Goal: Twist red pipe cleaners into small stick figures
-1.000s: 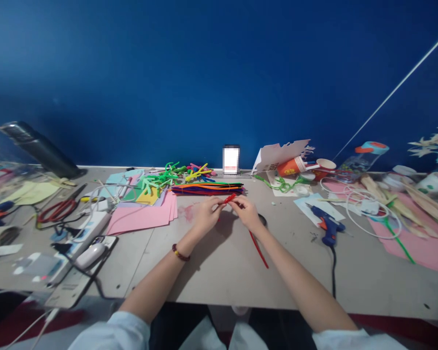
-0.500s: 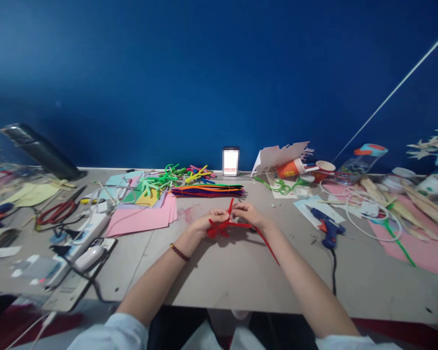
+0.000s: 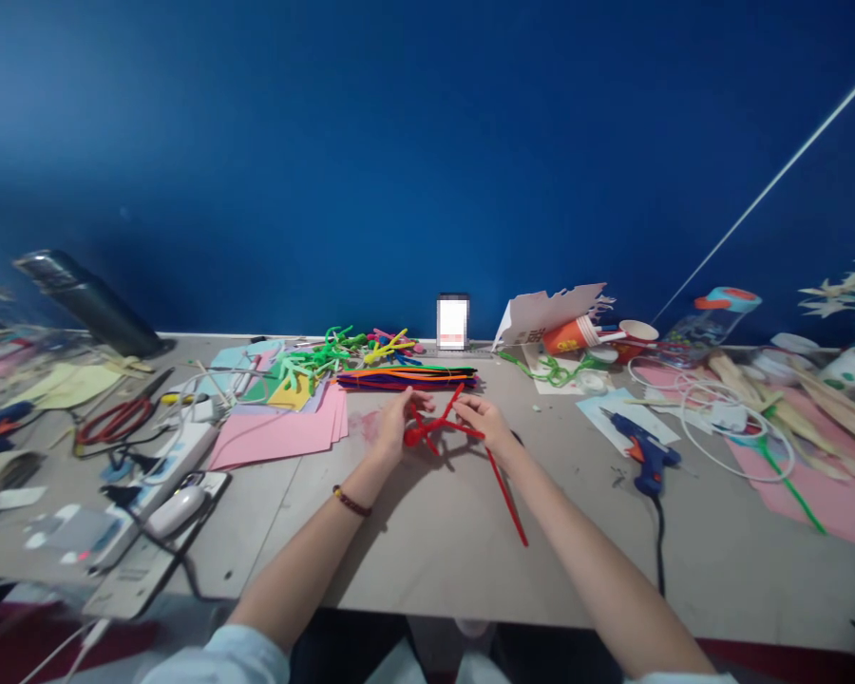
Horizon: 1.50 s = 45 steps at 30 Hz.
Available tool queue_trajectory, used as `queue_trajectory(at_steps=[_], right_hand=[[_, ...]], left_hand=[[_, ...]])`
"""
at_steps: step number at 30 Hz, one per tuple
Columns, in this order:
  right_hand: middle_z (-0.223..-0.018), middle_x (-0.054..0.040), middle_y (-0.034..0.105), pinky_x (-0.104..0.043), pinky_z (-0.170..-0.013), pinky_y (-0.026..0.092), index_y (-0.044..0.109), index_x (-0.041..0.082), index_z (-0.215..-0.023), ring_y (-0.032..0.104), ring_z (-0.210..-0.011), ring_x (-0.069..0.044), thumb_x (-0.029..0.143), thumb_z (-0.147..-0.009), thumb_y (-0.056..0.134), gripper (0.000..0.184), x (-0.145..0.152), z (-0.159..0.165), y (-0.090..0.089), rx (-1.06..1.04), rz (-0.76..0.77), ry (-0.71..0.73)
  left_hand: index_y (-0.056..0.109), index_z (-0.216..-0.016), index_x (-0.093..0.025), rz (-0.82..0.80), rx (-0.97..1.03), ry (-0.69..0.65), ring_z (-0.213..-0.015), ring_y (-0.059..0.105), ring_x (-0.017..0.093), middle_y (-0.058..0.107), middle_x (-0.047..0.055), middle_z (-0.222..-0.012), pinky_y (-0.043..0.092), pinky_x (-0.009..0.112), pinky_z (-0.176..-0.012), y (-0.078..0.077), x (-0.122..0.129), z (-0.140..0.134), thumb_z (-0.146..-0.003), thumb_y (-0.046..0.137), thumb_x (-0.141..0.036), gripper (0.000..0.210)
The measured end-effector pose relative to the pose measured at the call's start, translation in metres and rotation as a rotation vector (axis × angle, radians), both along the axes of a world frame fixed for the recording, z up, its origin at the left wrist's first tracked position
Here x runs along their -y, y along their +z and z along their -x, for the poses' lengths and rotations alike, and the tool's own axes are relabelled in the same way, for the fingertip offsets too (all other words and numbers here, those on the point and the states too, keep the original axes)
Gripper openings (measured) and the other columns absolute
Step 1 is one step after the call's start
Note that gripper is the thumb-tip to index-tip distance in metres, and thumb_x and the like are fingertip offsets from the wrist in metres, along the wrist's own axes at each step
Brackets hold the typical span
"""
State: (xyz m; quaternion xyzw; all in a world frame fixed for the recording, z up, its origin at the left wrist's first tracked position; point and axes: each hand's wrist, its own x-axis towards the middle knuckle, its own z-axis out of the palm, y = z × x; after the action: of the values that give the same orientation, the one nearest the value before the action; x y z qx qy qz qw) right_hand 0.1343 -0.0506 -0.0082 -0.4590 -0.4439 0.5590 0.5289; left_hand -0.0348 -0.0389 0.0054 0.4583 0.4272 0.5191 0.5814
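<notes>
Several red pipe cleaners twisted into a branching figure (image 3: pixel 438 427) are held up between my two hands over the table. My left hand (image 3: pixel 397 420) is closed around the figure's left end, where a rounded red lump shows below the fingers. On the other side, my right hand (image 3: pixel 485 421) pinches a red stem with thumb and fingers. From below that hand a long straight red pipe cleaner (image 3: pixel 507 496) slants down toward the front edge; whether it joins the figure is hard to see. Behind my hands lies a bundle of multicoloured pipe cleaners (image 3: pixel 406 378).
Pink paper sheets (image 3: pixel 277 435) and green twisted pipe cleaners (image 3: pixel 320 353) lie to the left. A power strip (image 3: pixel 157 494) and a phone (image 3: pixel 135 579) are nearer. At right are a blue glue gun (image 3: pixel 645 453), paper cups (image 3: pixel 570 336) and a coiled white cable (image 3: pixel 737 465).
My hands have moved slightly apart, and my left grip has shifted from the figure's middle to its left end. The long pipe cleaner now hangs clear of my right forearm.
</notes>
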Motion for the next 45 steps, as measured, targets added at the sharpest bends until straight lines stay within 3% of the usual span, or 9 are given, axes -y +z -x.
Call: queue_trajectory(at_steps=[4, 8, 12, 15, 19, 27, 36, 42, 45], right_hand=[[-0.053, 0.003, 0.059, -0.023, -0.049, 0.041, 0.062, 0.018, -0.07, 0.051, -0.046, -0.009, 0.054, -0.055, 0.076, 0.042, 0.0, 0.0, -0.001, -0.052, 0.019, -0.015], [-0.055, 0.0037, 0.06, -0.023, -0.049, 0.045, 0.062, 0.018, -0.073, 0.053, -0.046, -0.009, 0.051, -0.056, 0.078, 0.039, 0.001, 0.001, -0.003, -0.11, 0.035, -0.024], [-0.055, 0.0041, 0.059, -0.023, -0.048, 0.046, 0.063, 0.018, -0.072, 0.053, -0.046, -0.009, 0.05, -0.054, 0.079, 0.04, 0.001, 0.003, -0.003, -0.165, 0.067, -0.022], [-0.049, 0.0056, 0.054, -0.022, -0.045, 0.043, 0.062, 0.017, -0.069, 0.048, -0.042, -0.008, 0.051, -0.053, 0.079, 0.041, 0.001, 0.005, -0.003, -0.137, 0.074, -0.01], [-0.046, 0.0065, 0.05, -0.022, -0.046, 0.04, 0.062, 0.018, -0.069, 0.044, -0.043, -0.008, 0.053, -0.052, 0.078, 0.043, 0.002, 0.007, 0.0, -0.102, 0.053, -0.022], [-0.054, 0.0043, 0.053, -0.024, -0.052, 0.041, 0.066, 0.018, -0.073, 0.046, -0.05, -0.009, 0.049, -0.058, 0.076, 0.036, 0.001, 0.002, 0.001, -0.073, -0.03, 0.006], [-0.058, 0.0039, 0.056, -0.022, -0.053, 0.04, 0.065, 0.018, -0.07, 0.047, -0.052, -0.007, 0.045, -0.056, 0.079, 0.033, 0.006, 0.005, 0.007, -0.195, 0.001, 0.057], [-0.054, 0.0047, 0.054, -0.023, -0.049, 0.038, 0.061, 0.018, -0.066, 0.044, -0.048, -0.007, 0.048, -0.054, 0.079, 0.037, 0.003, 0.004, 0.003, -0.144, 0.014, -0.049], [-0.048, 0.0058, 0.051, -0.023, -0.048, 0.037, 0.059, 0.018, -0.065, 0.043, -0.044, -0.007, 0.052, -0.051, 0.078, 0.041, 0.0, 0.003, 0.002, -0.111, 0.025, -0.12]], left_hand=[[0.064, -0.092, -0.019, -0.553, -0.479, 0.256, -0.094, 0.059, 0.02, 0.066, 0.008, -0.096, 0.043, 0.036, -0.088, 0.006, 0.01, 0.002, -0.085, 0.048, -0.038, 0.026], [0.062, -0.105, -0.02, -1.003, -0.977, 0.124, -0.1, 0.057, 0.023, 0.066, 0.008, -0.102, 0.035, 0.043, -0.098, 0.008, 0.02, -0.003, -0.079, 0.058, -0.033, 0.029], [0.062, -0.104, -0.021, -1.154, -1.13, 0.131, -0.092, 0.06, 0.02, 0.069, 0.007, -0.097, 0.035, 0.04, -0.097, 0.0, 0.019, -0.009, -0.078, 0.058, -0.02, 0.026], [0.065, -0.092, -0.021, -1.11, -1.108, 0.238, -0.083, 0.061, 0.018, 0.07, 0.005, -0.085, 0.038, 0.038, -0.09, -0.002, 0.017, -0.008, -0.079, 0.056, -0.015, 0.017], [0.068, -0.081, -0.021, -0.896, -0.925, 0.218, -0.077, 0.061, 0.019, 0.07, 0.004, -0.078, 0.038, 0.037, -0.085, 0.002, 0.017, -0.008, -0.079, 0.056, -0.019, 0.012], [0.066, -0.072, -0.015, 0.013, -0.111, -0.125, -0.054, 0.05, 0.012, 0.063, 0.003, -0.063, 0.035, 0.024, -0.053, 0.011, 0.017, -0.011, -0.067, 0.071, -0.042, 0.028], [0.061, -0.06, -0.014, 0.421, 0.312, -0.417, -0.055, 0.054, 0.013, 0.056, 0.002, -0.055, 0.041, 0.025, -0.059, 0.0, 0.01, -0.009, -0.068, 0.067, -0.028, 0.017], [0.064, -0.072, -0.012, 0.431, 0.214, -0.377, -0.061, 0.059, 0.016, 0.064, 0.007, -0.069, 0.042, 0.026, -0.057, 0.008, 0.012, -0.009, -0.072, 0.062, -0.036, 0.024], [0.061, -0.081, -0.016, 0.245, 0.073, -0.205, -0.068, 0.06, 0.017, 0.063, 0.005, -0.077, 0.042, 0.027, -0.06, 0.012, 0.014, -0.013, -0.072, 0.061, -0.038, 0.024]])
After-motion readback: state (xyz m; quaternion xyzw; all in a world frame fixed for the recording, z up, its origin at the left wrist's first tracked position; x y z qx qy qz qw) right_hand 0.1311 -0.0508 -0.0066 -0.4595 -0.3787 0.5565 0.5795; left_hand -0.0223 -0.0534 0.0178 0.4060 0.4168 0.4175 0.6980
